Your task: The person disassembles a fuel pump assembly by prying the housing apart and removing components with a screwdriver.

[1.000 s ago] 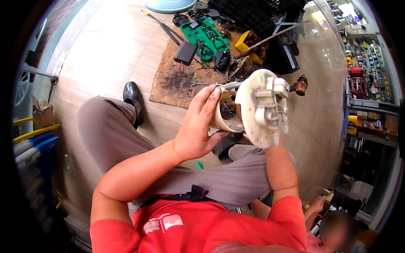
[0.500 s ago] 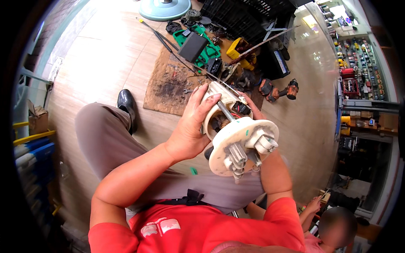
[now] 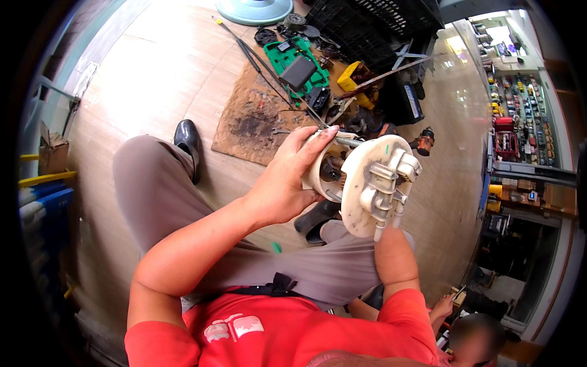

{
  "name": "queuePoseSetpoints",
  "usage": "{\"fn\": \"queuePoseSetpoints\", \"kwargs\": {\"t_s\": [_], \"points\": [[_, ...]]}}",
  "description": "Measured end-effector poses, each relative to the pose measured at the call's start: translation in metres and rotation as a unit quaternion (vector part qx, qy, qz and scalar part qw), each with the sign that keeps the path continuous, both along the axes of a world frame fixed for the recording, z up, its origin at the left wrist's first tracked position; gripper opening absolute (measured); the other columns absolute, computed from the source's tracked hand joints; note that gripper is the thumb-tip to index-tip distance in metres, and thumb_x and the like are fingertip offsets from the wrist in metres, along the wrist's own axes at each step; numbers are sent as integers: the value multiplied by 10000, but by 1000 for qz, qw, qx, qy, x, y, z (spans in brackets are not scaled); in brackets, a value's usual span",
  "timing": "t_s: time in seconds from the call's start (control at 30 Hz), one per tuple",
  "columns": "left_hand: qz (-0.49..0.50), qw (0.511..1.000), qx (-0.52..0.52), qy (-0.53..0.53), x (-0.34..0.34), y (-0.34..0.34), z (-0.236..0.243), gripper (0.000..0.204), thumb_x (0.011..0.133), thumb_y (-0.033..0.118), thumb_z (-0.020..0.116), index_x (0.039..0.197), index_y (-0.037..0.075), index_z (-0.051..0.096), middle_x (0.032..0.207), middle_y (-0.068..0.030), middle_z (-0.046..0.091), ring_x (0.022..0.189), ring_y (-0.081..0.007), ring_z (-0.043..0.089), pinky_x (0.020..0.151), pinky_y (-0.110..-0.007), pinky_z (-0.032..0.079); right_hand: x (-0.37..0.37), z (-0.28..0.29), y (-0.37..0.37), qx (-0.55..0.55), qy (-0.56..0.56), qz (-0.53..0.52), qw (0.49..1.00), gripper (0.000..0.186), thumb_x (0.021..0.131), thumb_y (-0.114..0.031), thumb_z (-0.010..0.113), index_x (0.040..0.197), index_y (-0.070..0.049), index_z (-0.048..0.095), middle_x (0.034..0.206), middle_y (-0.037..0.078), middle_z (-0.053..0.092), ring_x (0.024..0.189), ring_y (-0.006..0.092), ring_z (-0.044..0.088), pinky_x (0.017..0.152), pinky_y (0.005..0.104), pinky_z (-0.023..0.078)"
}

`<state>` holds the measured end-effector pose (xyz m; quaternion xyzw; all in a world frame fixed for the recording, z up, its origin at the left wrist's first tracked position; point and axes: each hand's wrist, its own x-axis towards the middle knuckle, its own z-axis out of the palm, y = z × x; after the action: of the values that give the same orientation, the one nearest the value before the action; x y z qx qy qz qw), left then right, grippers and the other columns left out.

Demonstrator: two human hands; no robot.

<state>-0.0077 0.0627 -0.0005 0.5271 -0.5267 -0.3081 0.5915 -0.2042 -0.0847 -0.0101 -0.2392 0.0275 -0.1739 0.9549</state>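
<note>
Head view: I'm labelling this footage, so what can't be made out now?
In the head view:
- Right hand: hidden behind the held white part.
- Pale blue base: cut off by the top edge.
- Shelf goods at right: too small to tell apart.

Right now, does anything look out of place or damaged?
The brown board is darkly stained, though paler toward its edges. A small green piece lies by the trousers, oddly apart from the green case.

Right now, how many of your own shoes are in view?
2. One black shoe is left of the brown board; the other shoe, partly hidden, is just below the white plastic unit in the left hand.
</note>
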Motion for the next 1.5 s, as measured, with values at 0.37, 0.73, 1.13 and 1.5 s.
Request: {"fn": "queuePoseSetpoints", "kwargs": {"t_s": [0.37, 0.73, 1.13, 1.5], "points": [[24, 999, 26, 38, -3, 0, -5, 1081, 586, 21, 852, 1488, 250, 303, 1354, -200, 391, 1217, -385, 473, 1019, -391, 429, -11, -15, -7, -241, 188, -145, 941, 610, 979, -350, 459, 1486, -72, 264, 1473, 132, 367, 1324, 250, 404, 1128, 403, 317], [20, 992, 97, 77, -5, 0, -15, 807, 774, 262, 775, 1443, 114, 349, 1226, -248, 519, 1156, -405, 524, 992, -407, 429, -7, -14, 7, -422, 317, -162, 834, 890, 686, -450, 853, 1333, 28, 471, 1272, 81, 572, 1169, 186, 530, 989, 305, 416], [-8, 942, 273, 194, 13, -10, -7, 210, 897, 129, 639, 1013, -46, 630, 911, -55, 660, 839, -79, 566, 744, -245, 477, 7, -13, 17, -426, 289, -3, 857, 783, 771, -338, 770, 1380, 3, 415, 1327, 89, 511, 1163, 191, 506, 1001, 345, 395], [89, 930, 281, 220, 3, -16, -37, 230, 880, 121, 657, 1018, -62, 659, 899, -82, 684, 793, -105, 602, 718, -253, 490, 24, 19, 28, -568, 384, 65, 725, 993, 645, -327, 879, 1401, 57, 360, 1382, 199, 471, 1295, 262, 443, 1077, 356, 347]]}}
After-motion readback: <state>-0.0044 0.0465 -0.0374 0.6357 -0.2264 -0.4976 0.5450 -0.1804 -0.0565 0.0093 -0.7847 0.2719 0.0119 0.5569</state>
